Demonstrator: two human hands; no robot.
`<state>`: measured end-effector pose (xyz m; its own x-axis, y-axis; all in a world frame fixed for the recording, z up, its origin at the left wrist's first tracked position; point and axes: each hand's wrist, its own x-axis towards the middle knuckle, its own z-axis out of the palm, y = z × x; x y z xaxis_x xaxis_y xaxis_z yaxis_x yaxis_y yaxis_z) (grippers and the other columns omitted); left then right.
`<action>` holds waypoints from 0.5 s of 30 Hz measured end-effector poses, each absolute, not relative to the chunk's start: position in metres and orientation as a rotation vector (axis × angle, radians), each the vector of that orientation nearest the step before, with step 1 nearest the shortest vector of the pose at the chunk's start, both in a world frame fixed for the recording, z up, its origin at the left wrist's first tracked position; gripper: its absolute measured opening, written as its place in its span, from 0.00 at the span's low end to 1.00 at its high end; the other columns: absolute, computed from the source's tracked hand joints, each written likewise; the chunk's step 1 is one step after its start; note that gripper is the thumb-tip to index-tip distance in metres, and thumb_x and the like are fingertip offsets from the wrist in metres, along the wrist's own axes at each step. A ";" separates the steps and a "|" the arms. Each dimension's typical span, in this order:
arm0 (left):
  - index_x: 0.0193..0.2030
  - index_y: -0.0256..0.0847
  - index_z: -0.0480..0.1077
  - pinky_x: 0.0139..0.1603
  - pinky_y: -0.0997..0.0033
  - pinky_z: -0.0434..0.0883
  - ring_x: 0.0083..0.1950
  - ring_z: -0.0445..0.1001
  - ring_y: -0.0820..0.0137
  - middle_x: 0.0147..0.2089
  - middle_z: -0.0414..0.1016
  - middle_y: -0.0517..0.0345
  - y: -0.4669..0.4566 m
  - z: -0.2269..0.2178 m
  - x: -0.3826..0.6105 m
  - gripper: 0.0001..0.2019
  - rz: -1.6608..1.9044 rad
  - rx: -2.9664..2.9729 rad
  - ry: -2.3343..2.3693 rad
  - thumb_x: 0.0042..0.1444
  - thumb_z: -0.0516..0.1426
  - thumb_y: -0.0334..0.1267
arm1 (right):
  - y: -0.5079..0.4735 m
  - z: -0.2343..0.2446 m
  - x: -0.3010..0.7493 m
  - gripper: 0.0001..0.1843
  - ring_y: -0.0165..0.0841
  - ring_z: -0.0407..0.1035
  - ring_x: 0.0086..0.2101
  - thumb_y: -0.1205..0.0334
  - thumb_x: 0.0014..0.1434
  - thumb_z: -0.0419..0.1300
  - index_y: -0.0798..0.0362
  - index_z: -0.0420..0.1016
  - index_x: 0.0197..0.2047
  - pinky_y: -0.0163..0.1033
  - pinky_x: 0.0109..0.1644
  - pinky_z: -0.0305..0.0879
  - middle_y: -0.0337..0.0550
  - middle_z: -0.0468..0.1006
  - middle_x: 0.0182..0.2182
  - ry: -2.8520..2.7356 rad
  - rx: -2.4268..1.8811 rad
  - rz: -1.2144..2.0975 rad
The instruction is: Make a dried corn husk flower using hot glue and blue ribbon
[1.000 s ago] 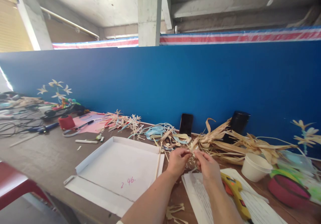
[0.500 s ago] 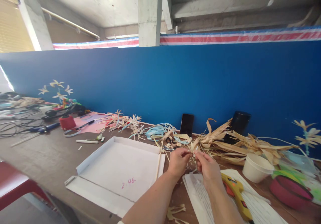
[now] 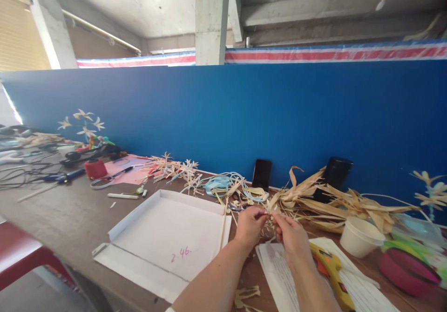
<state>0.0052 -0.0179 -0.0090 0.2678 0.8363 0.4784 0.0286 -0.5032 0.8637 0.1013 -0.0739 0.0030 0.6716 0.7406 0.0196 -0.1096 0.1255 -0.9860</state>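
My left hand (image 3: 250, 226) and my right hand (image 3: 289, 232) are close together over the table, thumbs and fingers pinched. Between their fingertips is a small pale piece (image 3: 274, 208) that looks like corn husk; the fingers hide most of it. Just behind the hands lies a heap of dried corn husks (image 3: 300, 186). Husk scraps (image 3: 247, 295) are strewn below, between my forearms. Beneath my right forearm a yellow glue gun (image 3: 331, 270) rests on printed sheets of paper (image 3: 365, 288).
Left of my hands lies a shallow white box (image 3: 167, 228) marked "2.46." A phone (image 3: 261, 174) leans on the blue partition (image 3: 209, 111). Paper cup (image 3: 361, 236) and magenta ring-shaped object (image 3: 408, 270) stand right. Husk flowers (image 3: 188, 166) and blue cords (image 3: 223, 184) lie behind the box.
The whole view has shifted slightly, so things appear a little further right. Both hands keep their pinch, with barely any change in the fingers.
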 end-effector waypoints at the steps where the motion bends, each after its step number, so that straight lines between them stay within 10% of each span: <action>1: 0.30 0.40 0.75 0.37 0.76 0.66 0.34 0.72 0.73 0.31 0.76 0.60 -0.018 -0.008 0.005 0.04 1.317 1.777 0.796 0.48 0.58 0.33 | -0.074 0.003 0.101 0.17 0.24 0.51 0.17 0.50 0.39 0.66 0.55 0.73 0.27 0.32 0.18 0.44 0.32 0.65 0.16 -0.595 -1.312 0.674; 15: 0.32 0.43 0.75 0.38 0.75 0.66 0.35 0.71 0.72 0.32 0.76 0.59 -0.022 -0.003 -0.001 0.06 1.326 1.933 0.792 0.51 0.56 0.34 | -0.076 0.004 0.100 0.17 0.24 0.51 0.16 0.50 0.39 0.66 0.55 0.73 0.26 0.32 0.18 0.43 0.33 0.66 0.16 -0.595 -1.308 0.681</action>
<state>-0.0012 -0.0216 -0.0032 0.3041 0.7780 0.5498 0.1149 -0.6028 0.7895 0.1001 -0.0756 0.0040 0.6701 0.7421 0.0153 -0.1145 0.1237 -0.9857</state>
